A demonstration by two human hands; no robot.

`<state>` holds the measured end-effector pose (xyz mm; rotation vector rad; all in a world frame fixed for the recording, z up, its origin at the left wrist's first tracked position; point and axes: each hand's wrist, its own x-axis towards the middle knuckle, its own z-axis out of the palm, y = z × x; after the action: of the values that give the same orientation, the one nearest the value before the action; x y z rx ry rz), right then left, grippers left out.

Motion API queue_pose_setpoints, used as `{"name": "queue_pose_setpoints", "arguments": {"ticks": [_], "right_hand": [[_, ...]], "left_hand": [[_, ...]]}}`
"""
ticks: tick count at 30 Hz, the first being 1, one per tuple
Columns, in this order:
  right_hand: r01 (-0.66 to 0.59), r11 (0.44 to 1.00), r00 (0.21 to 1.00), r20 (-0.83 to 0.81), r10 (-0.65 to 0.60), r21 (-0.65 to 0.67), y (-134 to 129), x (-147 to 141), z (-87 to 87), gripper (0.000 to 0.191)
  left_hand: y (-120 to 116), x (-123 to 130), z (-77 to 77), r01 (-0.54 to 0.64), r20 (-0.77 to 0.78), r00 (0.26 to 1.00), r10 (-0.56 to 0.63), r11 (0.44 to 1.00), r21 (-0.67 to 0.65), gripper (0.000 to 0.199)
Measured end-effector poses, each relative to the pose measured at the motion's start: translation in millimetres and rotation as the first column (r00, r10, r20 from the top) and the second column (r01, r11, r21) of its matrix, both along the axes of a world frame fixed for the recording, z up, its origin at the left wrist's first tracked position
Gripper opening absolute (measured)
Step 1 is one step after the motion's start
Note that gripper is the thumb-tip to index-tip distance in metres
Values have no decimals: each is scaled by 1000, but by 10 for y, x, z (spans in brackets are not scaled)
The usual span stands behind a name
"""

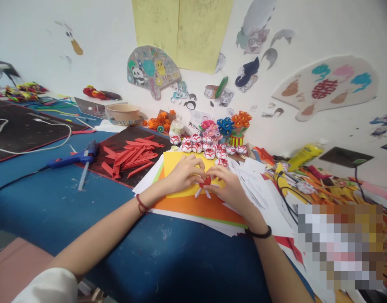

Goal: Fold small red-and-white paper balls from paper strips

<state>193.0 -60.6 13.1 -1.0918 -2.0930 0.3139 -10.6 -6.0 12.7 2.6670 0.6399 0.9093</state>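
Both hands meet over a stack of coloured paper [193, 208], around a small red and white paper piece [205, 182]. My left hand [187, 170] pinches its left side with thumb and fingers. My right hand [226, 185] grips it from the right, fingertips on its top and lower edge. White pointed strips stick out below the red centre. Just behind the hands stand several red and white paper flowers [209, 153]. Folded red paper strips [132, 155] lie in a pile on a dark mat to the left.
A blue glue gun [73, 160] lies at the left on the blue table [117, 231], its cord running left. Behind are a round bowl [123, 114] and paper flower bouquets [240, 126]. Loose paper scraps and a yellow bottle [307, 155] crowd the right side.
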Motion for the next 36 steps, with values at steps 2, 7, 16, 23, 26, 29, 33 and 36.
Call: {"name": "queue_pose_setpoints", "arguments": {"ticks": [2,7,16,23,26,29,33,36], "right_hand": [[11,1000,1000,0,-11,-18,-8,6,7,22],[-6,993,1000,27,9,-119,-36,4,29,17],[-14,990,1000,8,15,-142,1,36,-35,15],[-15,989,999,32,20,-150,2,56,-18,10],[-9,992,999,49,15,-124,-16,35,9,8],[1,993,998,56,5,-115,-24,13,8,12],[28,994,999,47,-23,-101,-12,13,-14,10],[15,994,999,48,-10,-109,2,41,-17,4]], "left_hand": [[7,-1,-4,-8,0,1000,8,1000,-8,15],[25,-15,-22,18,-20,1000,-18,1000,-23,21],[23,-11,-28,27,-37,999,-28,999,-23,18],[-25,-3,34,2,-43,999,-4,1000,-27,15],[-51,6,36,-15,-36,999,14,999,-33,14],[-69,21,13,-17,-25,1000,16,999,-41,15],[-57,16,17,15,27,1000,-13,997,-79,14],[-24,-7,41,48,60,997,-42,993,-110,17]]}}
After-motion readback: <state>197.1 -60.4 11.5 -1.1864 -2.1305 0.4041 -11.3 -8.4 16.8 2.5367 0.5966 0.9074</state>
